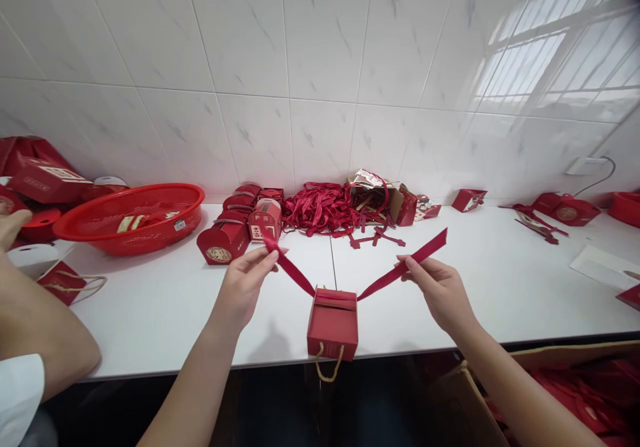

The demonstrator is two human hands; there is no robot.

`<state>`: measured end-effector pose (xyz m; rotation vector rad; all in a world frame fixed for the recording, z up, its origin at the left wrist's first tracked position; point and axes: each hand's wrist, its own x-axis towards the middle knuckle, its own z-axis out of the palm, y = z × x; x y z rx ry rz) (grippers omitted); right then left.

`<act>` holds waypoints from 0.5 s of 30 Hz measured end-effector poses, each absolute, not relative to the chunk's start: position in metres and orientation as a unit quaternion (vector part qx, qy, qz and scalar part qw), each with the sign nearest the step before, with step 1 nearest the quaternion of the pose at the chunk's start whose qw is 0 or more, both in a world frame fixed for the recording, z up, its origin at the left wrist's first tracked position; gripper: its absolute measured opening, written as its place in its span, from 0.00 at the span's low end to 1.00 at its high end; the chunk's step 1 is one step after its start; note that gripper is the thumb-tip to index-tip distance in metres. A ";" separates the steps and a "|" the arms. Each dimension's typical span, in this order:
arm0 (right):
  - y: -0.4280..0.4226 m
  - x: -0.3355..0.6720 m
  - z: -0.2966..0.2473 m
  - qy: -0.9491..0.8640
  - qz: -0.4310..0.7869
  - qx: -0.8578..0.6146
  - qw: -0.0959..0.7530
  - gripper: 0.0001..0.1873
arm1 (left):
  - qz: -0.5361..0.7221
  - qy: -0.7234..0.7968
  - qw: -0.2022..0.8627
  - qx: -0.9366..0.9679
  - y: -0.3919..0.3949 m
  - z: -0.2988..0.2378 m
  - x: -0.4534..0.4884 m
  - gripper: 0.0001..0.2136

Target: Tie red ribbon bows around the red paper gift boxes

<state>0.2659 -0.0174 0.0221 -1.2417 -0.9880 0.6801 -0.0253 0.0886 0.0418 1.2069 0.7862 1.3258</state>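
The small red card box (pixel 333 323) sits at the front edge of the white table (pixel 165 307), with a twisted cord handle (pixel 327 367) hanging from its near face. A flat, smooth red ribbon (pixel 385 278) crosses its top and rises in a V. The left hand (pixel 245 283) pinches the end left of the box and the right hand (pixel 437 290) pinches the end right of it, the two well apart. An even pull on both ends would likely hold the ribbon flat and centred. Behind the box lies a tangled ribbon heap (pixel 323 207).

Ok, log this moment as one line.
left hand: pinches ribbon end | right hand: pinches other end | red box: between hands, at table edge
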 end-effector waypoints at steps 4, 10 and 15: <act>-0.011 0.254 0.046 -0.499 0.262 -0.512 0.649 0.11 | 0.523 0.285 0.541 0.593 0.082 0.068 -0.001 0.08; 0.000 0.236 0.067 -0.549 0.265 -0.471 0.638 0.09 | 0.519 0.246 0.526 0.627 0.076 0.087 0.018 0.08; 0.004 0.231 0.076 -0.566 0.244 -0.477 0.627 0.12 | 0.498 0.261 0.526 0.639 0.074 0.090 0.024 0.11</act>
